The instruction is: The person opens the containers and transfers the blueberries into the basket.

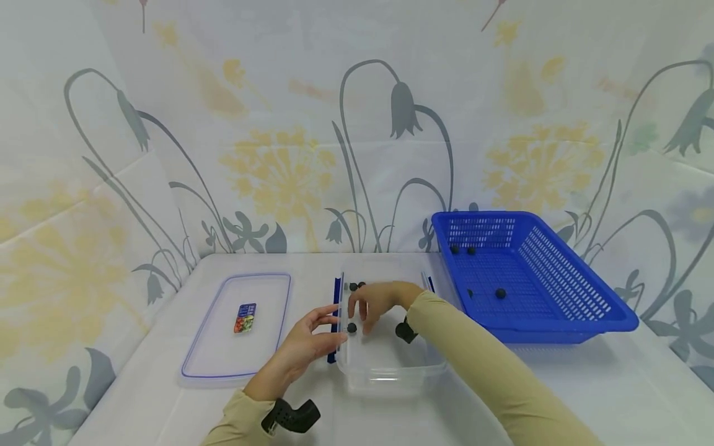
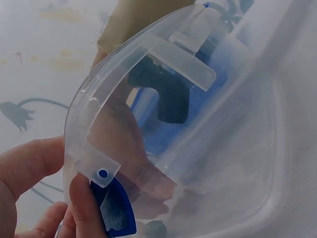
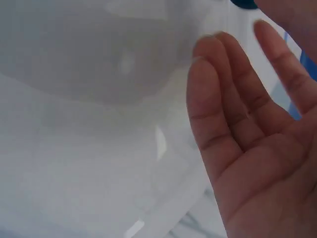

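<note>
A clear plastic box (image 1: 385, 373) with blue side latches stands in the middle of the table. My left hand (image 1: 304, 344) grips its left rim, thumb and fingers at the blue latch (image 2: 116, 210). Inside the box my right hand (image 1: 381, 299) reaches down with bent, spread fingers that hold nothing. Close beside its fingertips lies a small dark ball (image 1: 352, 327); more dark balls (image 1: 354, 287) sit farther back along the left wall. In the right wrist view the fingers (image 3: 205, 94) are loosely bent, with a dark round thing (image 3: 244, 3) at the top edge.
To the right stands a blue perforated basket (image 1: 558, 328) with several small dark balls (image 1: 500, 293) in it. A clear lid (image 1: 214, 347) with a blue rim and a printed label (image 1: 245, 318) lies at left. A flower-patterned curtain (image 1: 279, 93) rises behind the table.
</note>
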A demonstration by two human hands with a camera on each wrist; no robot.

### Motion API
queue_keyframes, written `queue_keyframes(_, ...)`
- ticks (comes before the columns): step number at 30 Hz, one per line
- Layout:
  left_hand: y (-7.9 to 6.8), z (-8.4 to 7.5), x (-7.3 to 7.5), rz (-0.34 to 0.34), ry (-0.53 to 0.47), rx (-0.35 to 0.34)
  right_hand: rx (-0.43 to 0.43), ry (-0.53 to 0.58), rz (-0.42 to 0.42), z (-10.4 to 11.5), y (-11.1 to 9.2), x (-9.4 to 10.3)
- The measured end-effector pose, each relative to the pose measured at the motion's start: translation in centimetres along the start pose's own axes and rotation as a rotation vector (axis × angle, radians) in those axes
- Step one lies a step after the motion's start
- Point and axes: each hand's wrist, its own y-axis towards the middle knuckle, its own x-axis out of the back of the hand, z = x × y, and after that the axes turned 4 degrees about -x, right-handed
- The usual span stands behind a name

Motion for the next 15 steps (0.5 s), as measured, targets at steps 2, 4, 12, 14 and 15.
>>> queue_keyframes(2, 0.0, 0.0, 0.0, 0.002, -0.004, 0.001, 0.018, -0.017, 0.018, 0.5, 0.3, -0.5)
queue_keyframes(4, 0.0, 0.0, 0.0, 0.0, -0.002, 0.001, 0.027, -0.016, 0.031, 0.9, 0.5, -0.9)
queue_keyframes(12, -0.1, -0.2, 0.0, -0.012, 0.008, 0.004, 0.022, 0.053, 0.022, 1.4, 0.9, -1.3)
queue_keyframes(14, -0.1, -0.1, 0.0, -0.011, 0.006, 0.006, 0.028, 0.081, 0.009, 1.4, 0.7, -1.0)
queue_keyframes(15, -0.1, -0.1, 0.0, -0.013, 0.005, 0.008, 0.032, 0.106, -0.002, 1.4, 0.6, -0.8)
